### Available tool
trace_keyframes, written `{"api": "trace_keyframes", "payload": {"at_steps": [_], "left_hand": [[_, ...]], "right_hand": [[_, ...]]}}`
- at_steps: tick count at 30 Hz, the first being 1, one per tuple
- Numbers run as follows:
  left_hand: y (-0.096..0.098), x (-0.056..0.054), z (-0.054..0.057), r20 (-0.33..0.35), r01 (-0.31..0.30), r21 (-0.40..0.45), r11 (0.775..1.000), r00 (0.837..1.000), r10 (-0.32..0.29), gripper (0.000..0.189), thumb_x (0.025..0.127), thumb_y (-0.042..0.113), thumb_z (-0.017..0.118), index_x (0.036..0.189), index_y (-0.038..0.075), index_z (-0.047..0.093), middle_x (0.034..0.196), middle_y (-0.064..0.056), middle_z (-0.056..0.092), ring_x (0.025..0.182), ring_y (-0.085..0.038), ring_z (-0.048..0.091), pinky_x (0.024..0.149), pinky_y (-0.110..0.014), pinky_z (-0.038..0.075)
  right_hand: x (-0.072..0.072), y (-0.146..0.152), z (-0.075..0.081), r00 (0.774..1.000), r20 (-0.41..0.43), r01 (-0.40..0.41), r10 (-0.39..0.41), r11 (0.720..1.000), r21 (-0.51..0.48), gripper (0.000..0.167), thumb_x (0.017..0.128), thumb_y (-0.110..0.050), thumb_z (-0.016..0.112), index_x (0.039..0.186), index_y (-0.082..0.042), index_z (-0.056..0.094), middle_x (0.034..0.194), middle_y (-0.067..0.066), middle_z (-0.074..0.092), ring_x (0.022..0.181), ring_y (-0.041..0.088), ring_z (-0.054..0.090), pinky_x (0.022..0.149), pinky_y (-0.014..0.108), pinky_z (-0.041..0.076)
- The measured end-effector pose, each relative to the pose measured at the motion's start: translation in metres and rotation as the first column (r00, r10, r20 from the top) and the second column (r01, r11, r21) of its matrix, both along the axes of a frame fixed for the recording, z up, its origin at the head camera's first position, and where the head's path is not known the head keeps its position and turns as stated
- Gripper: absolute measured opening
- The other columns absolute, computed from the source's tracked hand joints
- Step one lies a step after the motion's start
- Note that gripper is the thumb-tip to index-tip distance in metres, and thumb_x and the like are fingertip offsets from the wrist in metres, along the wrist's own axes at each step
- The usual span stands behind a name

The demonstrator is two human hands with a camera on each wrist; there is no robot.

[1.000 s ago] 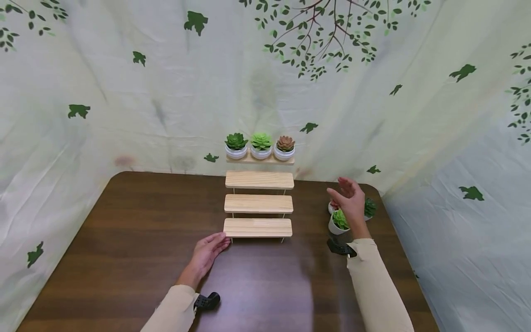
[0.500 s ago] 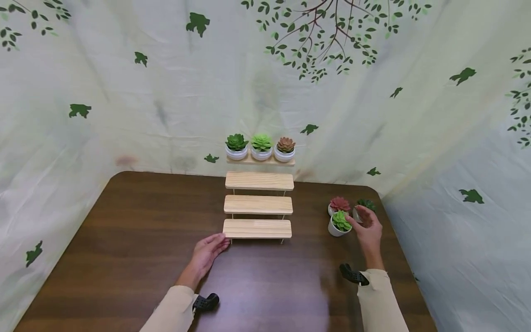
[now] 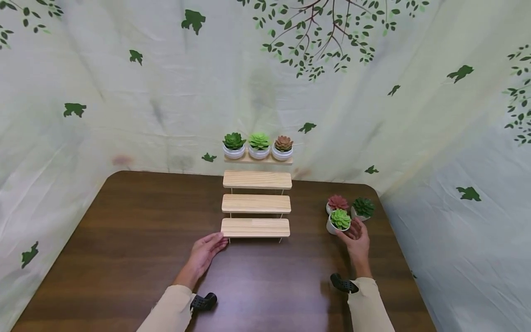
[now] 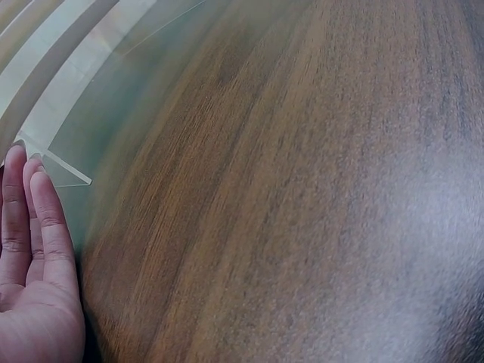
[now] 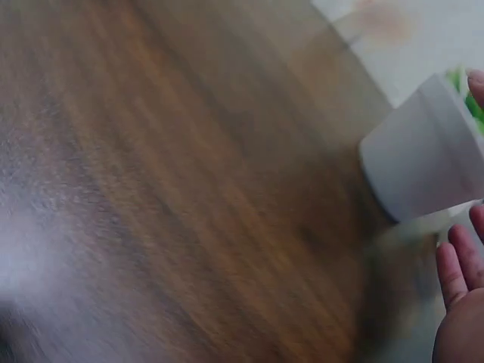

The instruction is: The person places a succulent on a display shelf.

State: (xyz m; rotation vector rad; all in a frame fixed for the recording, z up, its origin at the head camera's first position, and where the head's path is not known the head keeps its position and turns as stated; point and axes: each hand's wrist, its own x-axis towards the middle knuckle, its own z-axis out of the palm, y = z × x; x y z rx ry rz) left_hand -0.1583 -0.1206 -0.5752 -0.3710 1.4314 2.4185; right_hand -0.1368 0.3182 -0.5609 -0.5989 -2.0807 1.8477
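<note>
My left hand [image 3: 201, 258] is at the front left corner of a tiered wooden shelf [image 3: 255, 227], touching its lowest board. In the left wrist view the visible fingers [image 4: 54, 219] are straight, with their tips at the shelf's edge. My right hand [image 3: 357, 243] is around the near right side of a light green potted succulent [image 3: 340, 219], thumb in front and fingers to the right. The right wrist view shows its white pot [image 5: 420, 155] between thumb and spread fingers, a gap on the finger side. Just behind stand a red succulent [image 3: 338, 202] and a dark green succulent [image 3: 363, 207].
Three potted succulents, dark green [image 3: 234, 141], bright green [image 3: 259, 141] and brownish [image 3: 284, 143], stand on the shelf's top board. The brown table [image 3: 157, 216] backs onto a leaf-printed cloth [image 3: 166, 106], which also hangs along the right side.
My right hand has come down from above the pots, passed beside the dark green succulent, then moved left and nearer to the light green one. My left hand stays at the shelf corner.
</note>
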Motion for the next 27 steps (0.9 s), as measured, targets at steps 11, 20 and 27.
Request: {"api": "trace_keyframes", "payload": {"at_steps": [11, 20, 27], "left_hand": [[-0.001, 0.001, -0.003, -0.034, -0.001, -0.008, 1.000, 0.999, 0.000, 0.019, 0.096, 0.002, 0.057, 0.087, 0.011, 0.071, 0.084, -0.004, 0.071, 0.083, -0.013, 0.068, 0.082, -0.026, 0.057], [0.000, 0.001, -0.002, -0.026, 0.002, -0.006, 1.000, 1.000, -0.002, 0.020, 0.096, 0.002, 0.056, 0.087, 0.011, 0.071, 0.084, -0.003, 0.072, 0.084, -0.014, 0.069, 0.083, -0.027, 0.057], [-0.001, 0.001, 0.001, -0.005, 0.011, -0.004, 1.000, 1.000, -0.011, 0.018, 0.097, 0.002, 0.055, 0.088, 0.009, 0.069, 0.084, -0.003, 0.071, 0.083, -0.013, 0.068, 0.084, -0.026, 0.056]], "right_hand": [[-0.012, -0.010, -0.017, 1.000, -0.022, 0.011, -0.013, 0.996, -0.092, 0.077, 0.079, 0.007, 0.074, 0.143, 0.001, 0.031, 0.142, 0.019, 0.042, 0.114, 0.013, 0.048, 0.085, 0.011, 0.045], [-0.016, -0.015, -0.025, 0.994, -0.064, 0.091, -0.091, 0.996, -0.004, 0.070, 0.076, 0.005, 0.078, 0.136, 0.006, 0.041, 0.133, 0.023, 0.050, 0.104, 0.005, 0.052, 0.078, 0.005, 0.046], [-0.014, -0.015, -0.023, 0.995, -0.047, 0.088, -0.088, 0.996, -0.007, 0.070, 0.077, 0.003, 0.078, 0.137, 0.003, 0.041, 0.133, 0.020, 0.051, 0.103, 0.003, 0.052, 0.078, 0.005, 0.046]]}}
